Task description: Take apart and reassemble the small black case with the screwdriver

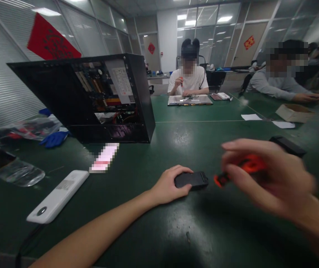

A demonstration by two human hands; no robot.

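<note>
While left hand clamps fingers on black case lying on tabletop, right hand holds red-orange tool near case's end, fingers curled round it, blurred. Risks: slack left grip could let case skid; misaimed tool could scratch case or nick left hand.

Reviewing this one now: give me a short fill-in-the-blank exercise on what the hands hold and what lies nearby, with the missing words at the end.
1. Between the left hand and the right hand, the blurred red object is held by the ____ one.
2. The small case gripped by the left hand is coloured ____.
3. The glove near the computer tower is coloured ____.

Missing words: right; black; blue.
</note>
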